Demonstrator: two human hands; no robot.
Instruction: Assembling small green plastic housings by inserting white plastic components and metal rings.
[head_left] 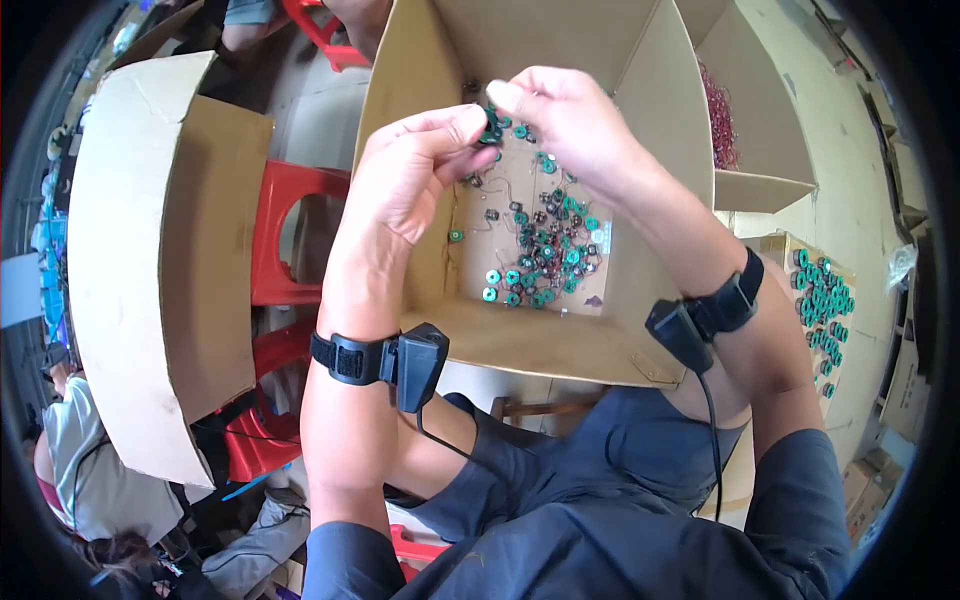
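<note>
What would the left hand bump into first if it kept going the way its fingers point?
Probably the right hand: the left hand points toward it, both pinching the same small green rings between them. Depth is hard to judge.

A small assembly workshop — cardboard boxes (540,40) of green wound coils (545,250), red plastic stools (290,230).

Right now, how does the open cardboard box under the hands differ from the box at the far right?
The open cardboard box holds loose, scattered green rings over a mostly bare floor; the box at the far right is densely packed with them. The first is deep-walled, the second looks shallow. Both are brown cardboard.
</note>
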